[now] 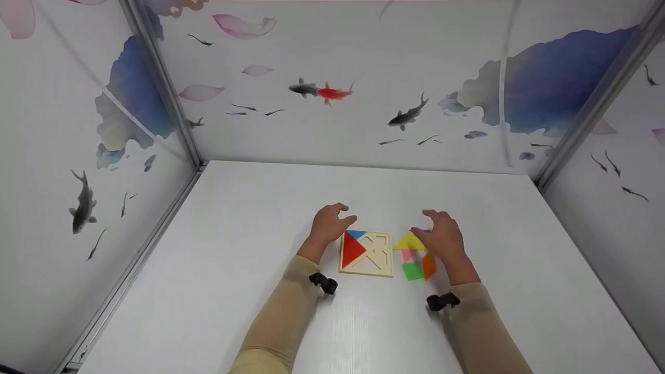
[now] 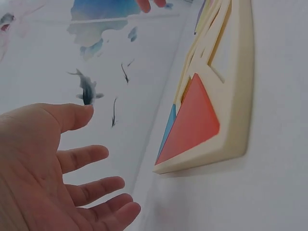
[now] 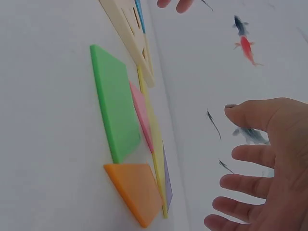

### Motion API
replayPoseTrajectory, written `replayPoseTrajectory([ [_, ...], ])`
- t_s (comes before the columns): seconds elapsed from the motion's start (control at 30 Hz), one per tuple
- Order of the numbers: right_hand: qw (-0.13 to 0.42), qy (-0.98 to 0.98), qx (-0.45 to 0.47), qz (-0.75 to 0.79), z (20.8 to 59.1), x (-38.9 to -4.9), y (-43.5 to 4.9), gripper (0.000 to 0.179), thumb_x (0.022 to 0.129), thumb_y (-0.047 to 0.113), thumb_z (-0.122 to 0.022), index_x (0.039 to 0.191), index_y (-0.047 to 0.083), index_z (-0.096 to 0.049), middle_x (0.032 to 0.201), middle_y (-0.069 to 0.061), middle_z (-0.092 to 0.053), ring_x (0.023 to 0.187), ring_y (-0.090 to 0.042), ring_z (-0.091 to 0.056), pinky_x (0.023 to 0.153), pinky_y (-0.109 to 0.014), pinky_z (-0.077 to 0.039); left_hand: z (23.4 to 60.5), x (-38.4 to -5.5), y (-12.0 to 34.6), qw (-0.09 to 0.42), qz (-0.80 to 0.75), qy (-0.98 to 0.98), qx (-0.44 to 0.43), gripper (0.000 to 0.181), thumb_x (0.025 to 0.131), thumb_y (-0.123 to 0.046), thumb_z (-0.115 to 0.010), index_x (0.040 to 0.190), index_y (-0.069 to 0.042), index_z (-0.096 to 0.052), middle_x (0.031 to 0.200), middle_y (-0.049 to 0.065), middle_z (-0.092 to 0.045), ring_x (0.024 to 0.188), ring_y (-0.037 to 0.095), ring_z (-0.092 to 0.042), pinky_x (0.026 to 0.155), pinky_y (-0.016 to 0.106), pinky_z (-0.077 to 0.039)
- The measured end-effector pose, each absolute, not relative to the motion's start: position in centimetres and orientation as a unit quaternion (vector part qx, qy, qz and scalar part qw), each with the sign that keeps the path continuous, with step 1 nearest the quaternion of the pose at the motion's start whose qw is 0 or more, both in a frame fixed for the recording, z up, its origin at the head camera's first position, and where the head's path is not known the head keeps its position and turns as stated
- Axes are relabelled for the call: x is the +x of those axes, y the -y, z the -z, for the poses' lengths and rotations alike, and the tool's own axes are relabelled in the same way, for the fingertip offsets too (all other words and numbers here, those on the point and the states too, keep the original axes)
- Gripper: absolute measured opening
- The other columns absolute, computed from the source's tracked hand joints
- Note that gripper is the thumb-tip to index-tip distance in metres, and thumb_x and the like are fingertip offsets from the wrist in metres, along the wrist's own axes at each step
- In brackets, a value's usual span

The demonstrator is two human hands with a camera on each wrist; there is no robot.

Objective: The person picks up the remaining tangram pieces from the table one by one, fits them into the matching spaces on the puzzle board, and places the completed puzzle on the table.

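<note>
A: Position of the wooden tray [image 1: 366,272]?
B: Flat on the tabletop [image 1: 234,228], about midway between its left and right edges. Red triangle [image 1: 353,251] seated along the tray's left side; blue triangle [image 1: 356,234] at its far-left corner.

A: Loose pieces?
B: Yellow triangle [image 1: 409,242] just beside the tray's right edge; pink piece [image 1: 407,255], green piece [image 1: 413,270] and orange piece [image 1: 428,266] nearer the person. Purple piece [image 3: 168,180] shows past the yellow one in the right wrist view.

A: Left hand [image 1: 330,226]?
B: Raised by the tray's far-left corner, palm turned inward, thumb and fingers apart, gently bent, gripping nothing.

A: Right hand [image 1: 441,236]?
B: Raised above the loose pieces' right side, palm inward, fingers spread, also gripping nothing. Both forearms reach in from the near side.

A: Room at the edges?
B: White surface runs from the tray to the far edge, below the far wall [image 1: 332,130]. Wide stretches lie left of the left hand and right of the right hand. Near edge out of frame.
</note>
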State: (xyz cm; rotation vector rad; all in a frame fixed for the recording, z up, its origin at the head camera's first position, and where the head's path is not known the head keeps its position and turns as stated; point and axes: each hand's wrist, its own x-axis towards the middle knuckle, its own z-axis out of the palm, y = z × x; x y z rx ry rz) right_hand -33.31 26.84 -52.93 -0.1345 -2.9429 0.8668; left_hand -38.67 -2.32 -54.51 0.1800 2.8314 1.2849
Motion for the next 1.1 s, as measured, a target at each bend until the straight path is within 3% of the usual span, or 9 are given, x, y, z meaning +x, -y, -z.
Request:
replayPoseTrajectory([
  [0.47, -0.02, 0.954, -0.055, -0.294, 53.1, -33.1, -27.5, 0.044, 0.102, 0.021, -0.07, 0.144, 0.008, -0.063, 0.144, -0.023, -0.06, 0.13, -0.043, -0.058, 0.112, -0.057, -0.051, 55.4, -38.6, 2.7, 0.027, -0.426, -0.904, -0.009, 0.036, 0.096, -0.031, -0.077, 0.123, -0.007, -0.075, 0.124, 0.011, -0.073, 0.114, 0.027, -0.066, 0.097, 0.041, -0.059],
  [0.83, -0.049, 0.955, -0.045, -0.29, 53.8, -33.4, -26.8, 0.032, 0.1, 0.012, -0.073, 0.131, 0.003, -0.071, 0.129, -0.02, -0.067, 0.115, -0.035, -0.062, 0.11, -0.052, -0.053, 55.6, -38.3, 2.2, 0.056, -0.419, -0.906, -0.018, 0.033, 0.093, -0.026, -0.08, 0.12, -0.008, -0.074, 0.118, 0.01, -0.073, 0.108, 0.024, -0.066, 0.094, 0.037, -0.06],
  [1.1, -0.055, 0.953, -0.052, -0.292, 54.4, -33.6, -26.4, 0.04, 0.098, 0.009, -0.074, 0.138, 0.005, -0.069, 0.133, -0.019, -0.067, 0.117, -0.035, -0.059, 0.112, -0.052, -0.052, 56.3, -38.4, 1.8, 0.048, -0.414, -0.909, -0.009, 0.028, 0.091, -0.027, -0.082, 0.113, -0.011, -0.076, 0.113, 0.007, -0.074, 0.106, 0.023, -0.065, 0.097, 0.038, -0.059],
])
